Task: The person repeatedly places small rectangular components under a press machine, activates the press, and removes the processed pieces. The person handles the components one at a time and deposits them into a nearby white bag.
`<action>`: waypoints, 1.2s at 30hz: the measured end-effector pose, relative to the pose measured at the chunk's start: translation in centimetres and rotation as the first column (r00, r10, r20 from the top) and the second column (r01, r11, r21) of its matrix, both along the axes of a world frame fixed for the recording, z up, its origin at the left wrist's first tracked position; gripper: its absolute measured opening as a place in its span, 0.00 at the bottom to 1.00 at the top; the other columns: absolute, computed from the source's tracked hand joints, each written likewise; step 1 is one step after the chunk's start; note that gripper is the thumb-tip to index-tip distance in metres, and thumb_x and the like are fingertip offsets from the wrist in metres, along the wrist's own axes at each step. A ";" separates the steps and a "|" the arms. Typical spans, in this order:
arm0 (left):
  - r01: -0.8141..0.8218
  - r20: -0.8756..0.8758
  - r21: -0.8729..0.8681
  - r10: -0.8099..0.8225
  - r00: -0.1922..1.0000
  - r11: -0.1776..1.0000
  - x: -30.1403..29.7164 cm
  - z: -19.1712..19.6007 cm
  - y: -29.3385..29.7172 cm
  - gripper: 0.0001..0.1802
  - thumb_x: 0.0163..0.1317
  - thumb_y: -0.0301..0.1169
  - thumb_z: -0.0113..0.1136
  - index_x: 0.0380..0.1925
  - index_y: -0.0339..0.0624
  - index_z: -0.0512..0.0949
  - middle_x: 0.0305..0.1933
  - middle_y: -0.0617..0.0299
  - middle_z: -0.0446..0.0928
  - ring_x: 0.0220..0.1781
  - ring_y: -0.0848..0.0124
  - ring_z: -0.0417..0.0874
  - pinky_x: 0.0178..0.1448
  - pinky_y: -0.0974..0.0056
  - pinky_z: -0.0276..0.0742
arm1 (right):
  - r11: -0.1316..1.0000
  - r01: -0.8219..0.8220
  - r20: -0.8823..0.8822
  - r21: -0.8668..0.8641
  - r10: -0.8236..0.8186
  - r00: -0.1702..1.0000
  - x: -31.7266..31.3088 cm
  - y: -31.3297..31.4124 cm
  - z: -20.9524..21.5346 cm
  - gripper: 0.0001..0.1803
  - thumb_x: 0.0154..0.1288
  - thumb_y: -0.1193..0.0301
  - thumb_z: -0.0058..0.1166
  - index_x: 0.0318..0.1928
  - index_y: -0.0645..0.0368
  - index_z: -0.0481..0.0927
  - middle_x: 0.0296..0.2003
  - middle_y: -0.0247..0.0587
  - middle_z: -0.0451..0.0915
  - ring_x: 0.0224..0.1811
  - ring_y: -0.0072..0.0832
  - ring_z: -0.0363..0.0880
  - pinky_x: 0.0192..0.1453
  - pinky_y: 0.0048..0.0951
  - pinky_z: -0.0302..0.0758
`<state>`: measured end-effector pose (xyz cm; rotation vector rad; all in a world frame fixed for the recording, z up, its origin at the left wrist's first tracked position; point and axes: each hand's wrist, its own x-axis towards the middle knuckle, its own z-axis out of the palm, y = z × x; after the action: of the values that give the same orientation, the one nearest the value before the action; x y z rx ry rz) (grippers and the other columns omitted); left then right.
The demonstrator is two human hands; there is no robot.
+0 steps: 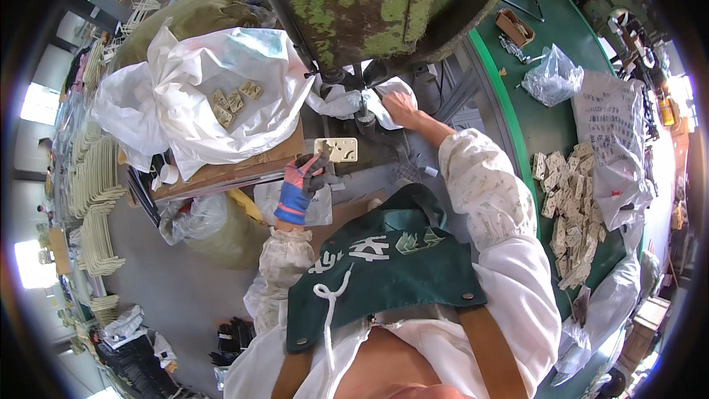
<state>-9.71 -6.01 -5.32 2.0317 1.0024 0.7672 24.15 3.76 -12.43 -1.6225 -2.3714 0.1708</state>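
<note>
1. A large green, rust-mottled metal press machine (384, 7) is taken as the landmark; it fills the upper middle of the view.
2. The left hand (301, 181), in a blue, pink and grey work glove, is seen below and left of the press. Its fingers are closed on the lower left corner of a flat, cream-coloured rectangular metal plate with punched slots (337, 149).
3. The plate is held level, just below the press base, clear of the surfaces around it.
4. The right hand (401, 108), bare, is placed directly under the press at its working area, beside a dark tool post. The fingers are laid flat and close together; whether anything is held under them cannot be told.
5. A white plastic sack (214, 92) lies open to the left of the press, resting on a brown cardboard sheet (236, 170). Several small cream plates (233, 101) are seen inside it.
6. To the right of the press, a green-topped table (532, 122) carries a loose heap of cream stamped plates (569, 207), a clear plastic bag of small parts (554, 77) and a white printed paper sheet (609, 122).
7. Stacks of pale wire racks (96, 192) stand far left of the press.
8. A dark green apron (384, 266) and white patterned sleeves (480, 185) are worn by the person, below the press.
</note>
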 end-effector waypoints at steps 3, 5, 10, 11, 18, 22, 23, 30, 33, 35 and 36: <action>-0.032 0.206 -0.151 0.063 0.976 0.988 0.2 -1.1 -0.2 0.13 0.56 0.25 0.57 0.42 0.33 0.76 0.26 0.70 0.68 0.25 0.80 0.70 0.28 0.74 0.68 | 0.996 0.002 -0.077 -0.088 -0.009 0.997 2.4 0.6 0.1 0.08 0.48 0.71 0.55 0.28 0.64 0.81 0.29 0.51 0.81 0.31 0.48 0.80 0.33 0.41 0.75; 0.002 0.427 -0.635 0.349 0.834 0.772 0.5 0.3 0.2 0.11 0.59 0.27 0.55 0.42 0.36 0.76 0.24 0.71 0.67 0.23 0.80 0.69 0.24 0.75 0.64 | 0.975 0.057 -0.577 -0.214 -0.173 0.798 3.8 0.1 1.7 0.12 0.49 0.70 0.60 0.30 0.67 0.82 0.24 0.48 0.81 0.24 0.37 0.79 0.29 0.34 0.73; 0.128 0.471 -0.819 0.529 0.706 0.559 3.0 3.3 0.5 0.13 0.61 0.35 0.58 0.38 0.36 0.77 0.19 0.71 0.66 0.15 0.83 0.61 0.17 0.74 0.51 | 0.932 0.013 -0.863 -0.363 -0.341 0.374 5.0 -1.8 1.7 0.14 0.56 0.69 0.61 0.33 0.70 0.81 0.24 0.38 0.80 0.25 0.19 0.75 0.32 0.25 0.72; 0.125 0.484 -0.792 0.489 0.726 0.598 3.3 2.8 0.8 0.11 0.62 0.36 0.58 0.35 0.38 0.77 0.19 0.72 0.66 0.15 0.84 0.61 0.17 0.75 0.50 | 0.922 -0.019 -0.871 -0.387 -0.359 0.334 5.0 -2.1 1.9 0.13 0.55 0.70 0.62 0.34 0.70 0.81 0.25 0.37 0.80 0.27 0.18 0.74 0.34 0.23 0.72; 0.294 0.575 -0.765 0.403 0.712 0.572 7.0 3.1 1.8 0.16 0.64 0.37 0.54 0.47 0.41 0.75 0.23 0.72 0.66 0.21 0.81 0.70 0.21 0.75 0.63 | 0.899 -0.126 -0.863 -0.419 -0.352 0.362 2.1 -2.0 5.2 0.12 0.52 0.74 0.62 0.38 0.65 0.81 0.28 0.33 0.80 0.30 0.17 0.75 0.35 0.22 0.73; 0.139 0.422 -0.867 0.559 0.714 0.478 9.0 5.1 1.5 0.12 0.63 0.36 0.57 0.23 0.45 0.72 0.17 0.73 0.63 0.12 0.82 0.58 0.17 0.73 0.49 | 0.869 -0.234 -0.870 -0.437 -0.341 0.357 1.2 -0.8 4.5 0.14 0.49 0.70 0.68 0.36 0.61 0.80 0.29 0.28 0.80 0.29 0.18 0.76 0.34 0.22 0.72; 0.143 0.429 -0.866 0.567 0.703 0.479 9.0 5.3 1.4 0.11 0.63 0.36 0.57 0.24 0.45 0.72 0.17 0.73 0.63 0.12 0.82 0.58 0.17 0.73 0.49 | 0.873 -0.247 -0.870 -0.420 -0.310 0.384 1.3 -0.3 4.0 0.16 0.48 0.66 0.70 0.36 0.60 0.80 0.28 0.31 0.81 0.29 0.22 0.77 0.35 0.24 0.73; 0.049 0.496 -0.794 0.600 0.627 0.606 6.8 3.0 1.3 0.07 0.64 0.34 0.53 0.32 0.43 0.74 0.20 0.72 0.64 0.17 0.79 0.65 0.21 0.74 0.62 | 0.956 -0.098 -0.924 -0.276 -0.236 0.300 -0.7 -3.2 10.2 0.11 0.53 0.70 0.65 0.33 0.64 0.80 0.26 0.36 0.81 0.25 0.22 0.78 0.31 0.26 0.76; -0.024 0.494 -0.771 0.621 0.608 0.636 6.1 2.7 0.9 0.09 0.64 0.36 0.52 0.30 0.43 0.73 0.20 0.72 0.64 0.16 0.82 0.63 0.18 0.76 0.55 | 0.863 -0.157 -0.821 -0.481 -0.381 0.424 -3.1 -6.2 17.7 0.12 0.56 0.68 0.63 0.31 0.66 0.80 0.27 0.35 0.81 0.26 0.18 0.80 0.31 0.19 0.74; -0.066 0.499 -0.740 0.612 0.613 0.669 5.4 2.5 0.8 0.11 0.64 0.39 0.53 0.30 0.44 0.73 0.20 0.72 0.65 0.14 0.84 0.61 0.15 0.76 0.51 | 0.835 -0.181 -0.827 -0.519 -0.438 0.352 -3.4 -5.9 17.0 0.15 0.56 0.65 0.64 0.32 0.67 0.79 0.27 0.34 0.81 0.28 0.18 0.80 0.33 0.19 0.73; -0.069 0.515 -0.725 0.606 0.607 0.685 5.5 3.1 0.5 0.10 0.64 0.38 0.54 0.29 0.45 0.73 0.19 0.73 0.65 0.14 0.84 0.61 0.15 0.76 0.50 | 0.821 -0.195 -0.826 -0.537 -0.464 0.320 -3.5 -5.7 16.4 0.16 0.56 0.64 0.64 0.32 0.67 0.78 0.28 0.34 0.81 0.28 0.18 0.81 0.33 0.19 0.73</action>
<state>-4.16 -5.51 -2.19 0.7536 0.9968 1.1305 20.60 -1.91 3.96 -1.2576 -1.2039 1.4782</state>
